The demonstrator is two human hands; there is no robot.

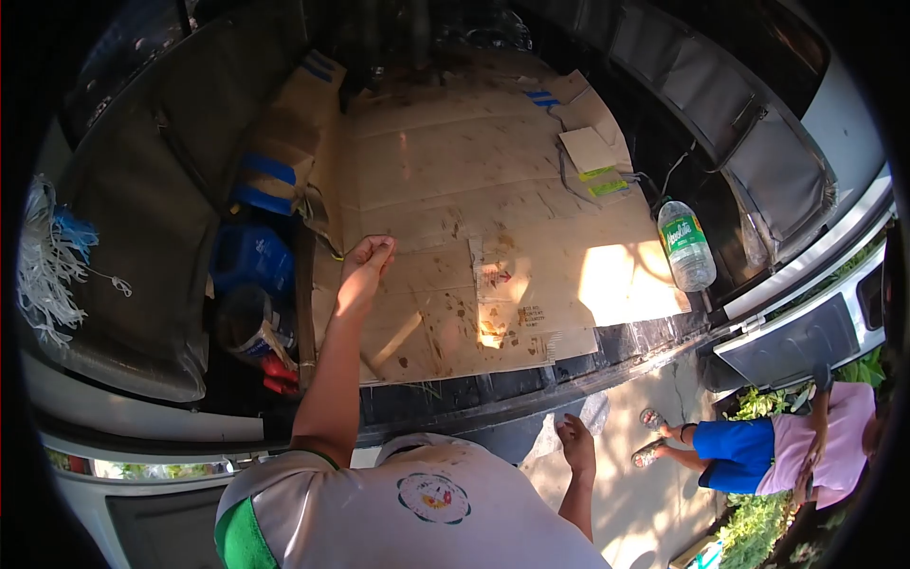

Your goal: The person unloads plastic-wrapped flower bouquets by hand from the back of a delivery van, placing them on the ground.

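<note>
My left hand (371,256) is raised over the left part of the cardboard sheet (427,209), fingers pinched together. What it holds, if anything, I cannot make out. A thin strip with a yellow end (334,253) lies close beside its wrist. Low at the right, my right hand (574,443) hangs outside the vehicle's rear edge, its fingers loosely bent and apart. Pale bright patches show behind it.
A green-labelled plastic bottle (686,247) lies at the right of the cargo floor, near small cardboard pieces (590,152). Left are a blue jug (254,258), a dirty tub (250,322), a red item (280,375) and white stringy fibres (49,261). Another person (787,441) stands outside, right.
</note>
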